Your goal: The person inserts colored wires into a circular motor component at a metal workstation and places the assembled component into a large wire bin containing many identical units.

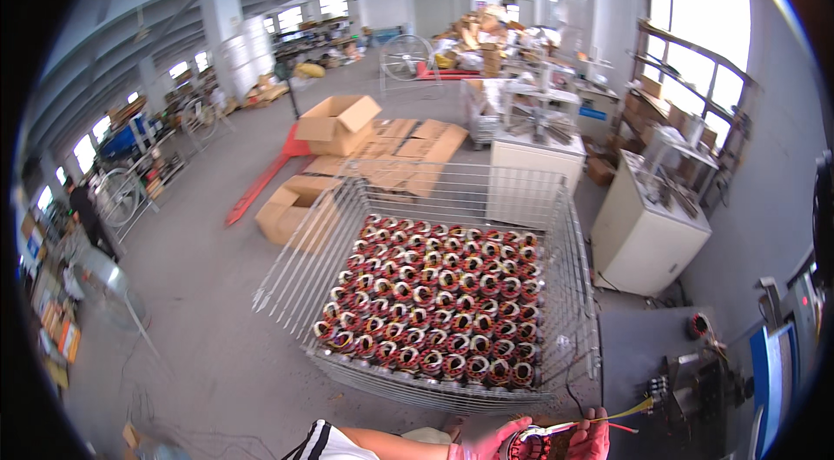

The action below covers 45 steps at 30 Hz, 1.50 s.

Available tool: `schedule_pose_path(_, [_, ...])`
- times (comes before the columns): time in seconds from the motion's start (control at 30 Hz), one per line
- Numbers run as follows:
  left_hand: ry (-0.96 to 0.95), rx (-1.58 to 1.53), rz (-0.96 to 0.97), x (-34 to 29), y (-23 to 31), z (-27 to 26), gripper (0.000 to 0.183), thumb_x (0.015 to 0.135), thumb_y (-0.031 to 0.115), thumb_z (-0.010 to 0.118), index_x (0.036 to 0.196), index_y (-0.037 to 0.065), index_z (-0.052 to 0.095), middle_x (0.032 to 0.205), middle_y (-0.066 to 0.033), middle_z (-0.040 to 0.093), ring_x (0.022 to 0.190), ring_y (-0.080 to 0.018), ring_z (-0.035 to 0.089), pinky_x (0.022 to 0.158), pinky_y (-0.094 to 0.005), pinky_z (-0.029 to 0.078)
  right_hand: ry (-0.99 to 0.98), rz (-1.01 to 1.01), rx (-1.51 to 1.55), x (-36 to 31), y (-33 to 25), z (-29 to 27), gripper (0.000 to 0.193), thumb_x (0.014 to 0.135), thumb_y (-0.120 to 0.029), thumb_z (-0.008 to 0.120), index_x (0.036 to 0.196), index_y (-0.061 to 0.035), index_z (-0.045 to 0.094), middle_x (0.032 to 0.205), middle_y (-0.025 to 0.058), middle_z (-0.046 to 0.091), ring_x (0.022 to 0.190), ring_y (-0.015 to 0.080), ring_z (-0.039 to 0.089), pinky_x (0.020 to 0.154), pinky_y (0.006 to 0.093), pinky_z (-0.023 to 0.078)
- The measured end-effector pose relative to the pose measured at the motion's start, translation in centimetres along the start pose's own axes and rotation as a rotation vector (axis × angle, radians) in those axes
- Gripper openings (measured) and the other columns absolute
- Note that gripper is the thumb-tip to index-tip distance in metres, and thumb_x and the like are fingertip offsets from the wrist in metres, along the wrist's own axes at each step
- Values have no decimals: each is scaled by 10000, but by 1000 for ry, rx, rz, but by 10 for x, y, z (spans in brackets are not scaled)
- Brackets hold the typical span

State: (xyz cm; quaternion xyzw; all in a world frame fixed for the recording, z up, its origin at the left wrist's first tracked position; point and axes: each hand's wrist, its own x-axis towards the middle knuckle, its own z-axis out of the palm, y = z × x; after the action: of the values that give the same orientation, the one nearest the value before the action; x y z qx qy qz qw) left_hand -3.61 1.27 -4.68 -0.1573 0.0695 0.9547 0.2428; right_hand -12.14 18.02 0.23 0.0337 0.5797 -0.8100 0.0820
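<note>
At the lower edge my left hand (488, 440), in what looks like a pink glove, is closed on the near-left side of a motor stator (526, 446). The stator has a ring of red and copper windings, partly cut off by the picture's edge. My right hand (592, 437) curls around its right side, fingers upward. Loose lead wires (627, 413), yellow, white and red, run out past the right hand. Just ahead stands a wire mesh cage (566, 286), holding rows of similar stators (434, 304) with white lacing.
Right of the cage is a dark workbench (630, 347) with another stator (698, 326) and a blue-fronted machine (773, 382). White cabinets (647, 238) stand beyond. Cardboard boxes (334, 132) and a red pallet jack (261, 186) lie ahead left. A person (89, 215) stands far left.
</note>
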Motion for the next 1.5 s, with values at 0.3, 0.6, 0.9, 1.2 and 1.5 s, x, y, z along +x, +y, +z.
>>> schedule_pose_path(0.3, [-36, -221, 148, -122, 46, -31, 624, 904, 600, 467, 1256, 94, 568, 1216, -118, 631, 1141, -293, 584, 1004, -532, 441, -142, -96, -159, -63, 34, 143, 163, 917, -44, 615, 1079, -42, 600, 778, -8, 574, 649, 70, 487, 580, 208, 428])
schedule_pose_path(0.6, [-77, -219, 632, -266, 151, -117, 560, 901, 632, 458, 1022, 129, 673, 981, -56, 701, 913, -230, 652, 874, -408, 512, -941, -359, -1086, -133, 123, 352, 189, 884, -180, 638, 975, -19, 678, 898, 149, 677, 790, 324, 634, 714, 391, 521])
schedule_pose_path(0.9, [423, -439, 627, -349, 217, -204, 563, 930, 578, 432, 1070, 74, 642, 1015, -93, 688, 894, -274, 673, 771, -415, 567, -1714, -189, -1089, -121, 211, 469, 368, 814, -401, 679, 943, -56, 675, 995, 128, 635, 932, 327, 590, 865, 381, 454])
schedule_pose_path(1.2, [745, -259, 577, -396, 204, -299, 527, 985, 435, 453, 1386, 100, 390, 1364, -83, 463, 1225, -242, 473, 1058, -484, 401, -1329, -129, -1456, -53, 371, 438, 328, 777, -388, 700, 953, -111, 699, 1039, 90, 653, 1023, 304, 567, 862, 416, 479])
schedule_pose_path(1.5, [808, -190, 550, -412, 152, -394, 380, 1000, 178, 384, 1362, 65, 363, 1285, -66, 478, 1187, -201, 484, 1051, -354, 397, -1333, -559, -1520, -34, 577, 468, 294, 752, -329, 702, 1001, -182, 648, 998, -28, 582, 1011, 218, 506, 843, 390, 447])
